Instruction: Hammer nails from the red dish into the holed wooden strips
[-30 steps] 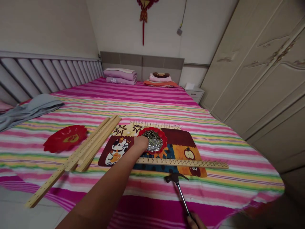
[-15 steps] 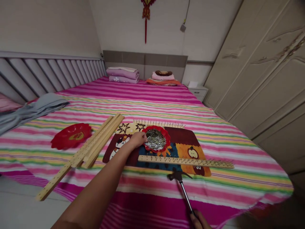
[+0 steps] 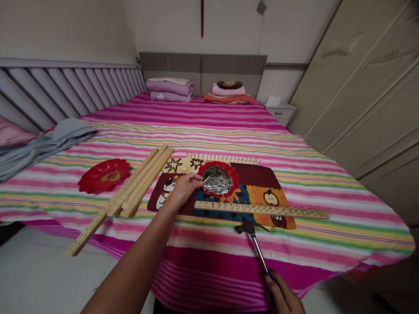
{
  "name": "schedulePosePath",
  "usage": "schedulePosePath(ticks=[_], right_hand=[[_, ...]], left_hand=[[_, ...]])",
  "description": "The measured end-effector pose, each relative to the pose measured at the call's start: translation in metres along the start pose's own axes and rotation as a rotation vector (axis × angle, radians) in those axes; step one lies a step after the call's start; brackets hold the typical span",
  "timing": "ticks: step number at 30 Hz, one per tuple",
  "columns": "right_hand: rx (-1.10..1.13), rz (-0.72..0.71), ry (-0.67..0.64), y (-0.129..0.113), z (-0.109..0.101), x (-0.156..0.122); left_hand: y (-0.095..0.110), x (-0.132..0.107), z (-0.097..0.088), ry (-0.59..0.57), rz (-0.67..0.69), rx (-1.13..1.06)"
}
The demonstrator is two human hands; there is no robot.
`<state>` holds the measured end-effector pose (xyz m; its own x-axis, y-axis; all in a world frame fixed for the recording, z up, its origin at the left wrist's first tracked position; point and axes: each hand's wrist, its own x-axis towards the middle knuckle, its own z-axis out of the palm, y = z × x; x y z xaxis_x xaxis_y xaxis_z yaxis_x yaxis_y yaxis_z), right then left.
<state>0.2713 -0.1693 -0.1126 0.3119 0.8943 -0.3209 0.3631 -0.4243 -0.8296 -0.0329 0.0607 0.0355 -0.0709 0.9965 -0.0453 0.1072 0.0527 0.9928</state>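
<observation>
My left hand (image 3: 187, 186) is at the left rim of a red scalloped bowl (image 3: 235, 188), fingers pinched together; what is between the fingertips is too small to make out. Inside the bowl is a heap of shiny nails (image 3: 218, 179). My right hand (image 3: 284, 293) grips the lower handle of a claw hammer (image 3: 258, 249), its head pointing away from me. Just beyond the hammer head lies a wooden strip (image 3: 235, 208) with a row of nails standing in it, several of them leaning. A second nail-studded strip (image 3: 222, 158) lies behind the bowl.
Bowl and near strip rest on a patterned mat (image 3: 262, 174) on a striped bedspread (image 3: 131, 126). Drilled wooden strips (image 3: 131, 187) lie on the left, beside a red plate (image 3: 104, 175). Grey clothing (image 3: 62, 137) is farther left. Folded bedding (image 3: 170, 89) sits near the headboard.
The view has tipped down slightly. My left hand stays at the bowl's left rim, with its fingers now drawn out longer. My right hand still holds the hammer, with more of the hand showing.
</observation>
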Motion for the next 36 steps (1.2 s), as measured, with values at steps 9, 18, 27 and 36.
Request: schedulePosePath(ticks=[9, 18, 27, 36], right_hand=[[-0.009, -0.018, -0.054, -0.012, -0.004, -0.003], [-0.030, -0.040, -0.033, -0.023, -0.002, -0.004], [0.010, 0.019, -0.029, -0.021, -0.003, -0.006], [0.198, -0.089, -0.037, -0.094, 0.006, -0.030]], left_hand=[[-0.035, -0.057, 0.010, 0.126, -0.060, 0.085], [-0.043, -0.057, 0.027, 0.137, -0.038, 0.126], [-0.052, -0.061, 0.027, 0.115, 0.079, 0.390], [-0.060, -0.062, 0.025, 0.079, 0.160, 0.478]])
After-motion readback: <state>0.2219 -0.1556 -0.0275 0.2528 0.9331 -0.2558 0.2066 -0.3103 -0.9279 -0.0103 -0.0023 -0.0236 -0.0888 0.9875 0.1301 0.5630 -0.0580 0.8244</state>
